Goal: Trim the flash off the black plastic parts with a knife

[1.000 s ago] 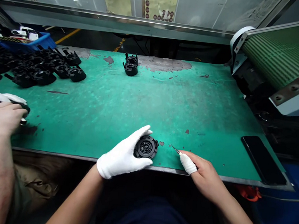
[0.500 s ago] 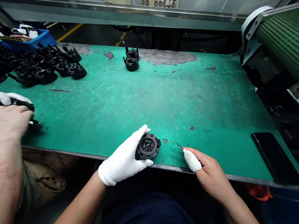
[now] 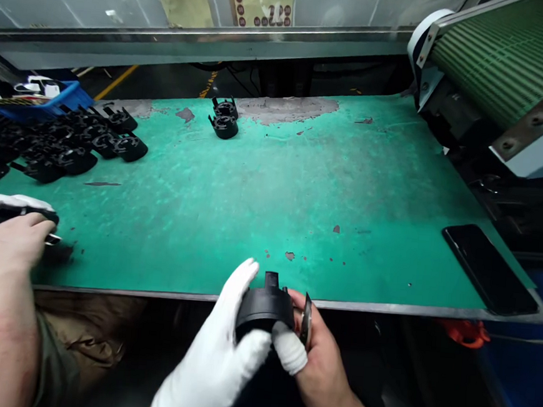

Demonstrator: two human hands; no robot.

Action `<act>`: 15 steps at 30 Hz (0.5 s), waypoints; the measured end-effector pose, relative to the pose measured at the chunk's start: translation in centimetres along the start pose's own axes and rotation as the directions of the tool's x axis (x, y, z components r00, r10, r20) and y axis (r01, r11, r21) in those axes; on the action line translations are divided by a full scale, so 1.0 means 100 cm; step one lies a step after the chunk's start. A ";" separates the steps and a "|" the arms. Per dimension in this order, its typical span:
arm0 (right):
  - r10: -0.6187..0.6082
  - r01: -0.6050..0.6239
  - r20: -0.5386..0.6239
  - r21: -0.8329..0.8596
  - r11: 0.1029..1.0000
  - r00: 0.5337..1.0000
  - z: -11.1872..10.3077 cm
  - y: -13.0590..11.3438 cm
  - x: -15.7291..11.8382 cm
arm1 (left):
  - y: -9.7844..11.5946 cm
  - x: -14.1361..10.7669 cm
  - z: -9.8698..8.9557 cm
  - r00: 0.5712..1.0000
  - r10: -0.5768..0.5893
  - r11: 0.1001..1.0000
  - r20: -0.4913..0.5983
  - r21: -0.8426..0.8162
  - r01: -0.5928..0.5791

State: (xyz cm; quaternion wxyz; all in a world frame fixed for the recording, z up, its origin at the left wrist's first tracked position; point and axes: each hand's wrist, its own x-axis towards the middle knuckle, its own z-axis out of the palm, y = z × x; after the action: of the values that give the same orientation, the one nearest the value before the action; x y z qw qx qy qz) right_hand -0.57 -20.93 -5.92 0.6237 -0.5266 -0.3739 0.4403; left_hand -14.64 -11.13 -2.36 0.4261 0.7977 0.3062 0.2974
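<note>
So the big change: a half second ago the right hand (image 3: 322, 367) was off to the side with the thin metal tool (image 3: 306, 322), and now it's right up on the black part (image 3: 266, 306). The part isn't showing its round face anymore either; it's tipped so the smooth side wall faces us, one prong up. It's at bottom center of the frame, by the near edge of the counter (image 3: 275, 210). Can't tell if it touches.

The gloved left hand (image 3: 222, 356) is curled around its left side, thumb across the front. The right has its wrapped thumb against the part's lower right, tool tucked along the fingers. Looks to me like turning or steadying rather than blade work, since the tip points up, away from the part.
</note>
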 end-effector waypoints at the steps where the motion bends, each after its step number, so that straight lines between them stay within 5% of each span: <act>1: 0.025 -0.025 -0.001 0.068 0.997 1.000 0.006 0.003 -0.001 | -0.006 -0.005 0.006 0.993 0.060 0.996 -0.103 0.079 -0.052; 5: 0.091 -0.091 -0.027 -0.005 0.996 0.995 0.006 0.012 -0.011 | -0.029 -0.008 0.024 0.942 0.201 0.943 -0.269 0.314 -0.111; 11: 0.133 -0.165 -0.163 -0.205 0.965 0.978 -0.038 0.019 -0.035 | -0.039 0.001 0.034 0.929 0.335 0.858 -0.160 0.459 -0.230; 15: 0.245 -0.238 0.008 -0.211 0.948 0.969 -0.050 0.018 -0.019 | -0.041 0.000 0.033 0.922 0.367 0.842 -0.120 0.464 -0.275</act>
State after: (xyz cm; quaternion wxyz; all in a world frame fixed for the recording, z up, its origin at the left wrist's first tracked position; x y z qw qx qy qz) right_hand 3.16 -24.27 -8.49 0.5000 -0.6232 -0.3615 0.4806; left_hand -13.19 -10.98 -7.39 0.1459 0.8779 0.2686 0.3685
